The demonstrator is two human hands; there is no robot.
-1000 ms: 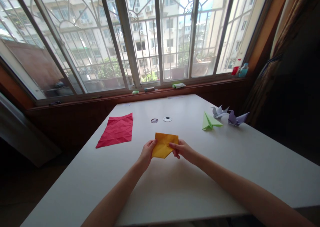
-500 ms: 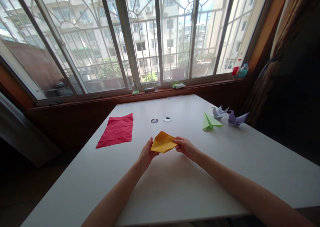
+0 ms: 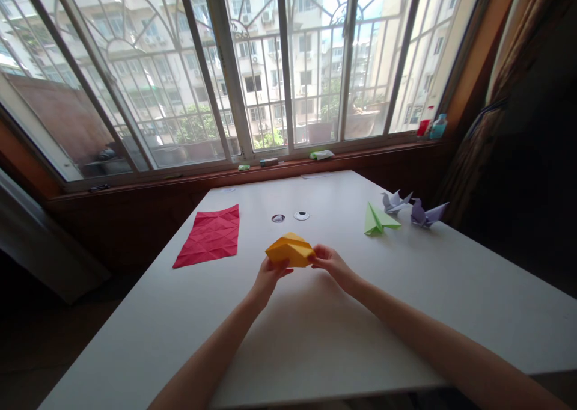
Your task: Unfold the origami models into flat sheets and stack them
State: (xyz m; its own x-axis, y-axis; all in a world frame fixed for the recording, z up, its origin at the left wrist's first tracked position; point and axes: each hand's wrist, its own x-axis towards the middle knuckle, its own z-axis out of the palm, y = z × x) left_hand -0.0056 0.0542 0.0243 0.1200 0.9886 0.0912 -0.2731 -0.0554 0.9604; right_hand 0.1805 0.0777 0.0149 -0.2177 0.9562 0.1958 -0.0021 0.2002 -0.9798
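Observation:
A folded yellow origami paper [image 3: 291, 250] is held between both hands, raised a little over the white table [image 3: 315, 350]. My left hand [image 3: 268, 276] grips its lower left part, thumb on the near face. At the right corner, the fingers of my right hand [image 3: 331, 263] pinch the paper's edge. One fold stands partly apart along the top right of the paper. The undersides of both hands' grips are partly hidden.
A creased red sheet [image 3: 210, 235] lies on the left. Beyond the hands are a round hole [image 3: 278, 219] and a round cover [image 3: 302, 216]. To the right stand a green paper plane [image 3: 378, 220], a pale paper crane [image 3: 395, 202] and a purple paper crane [image 3: 427, 213].
The yellow paper has been turned and tipped up, shifting slightly left and away from me. Its top fold now shows parted. Both hands keep hold, and my left thumb has moved onto the near face.

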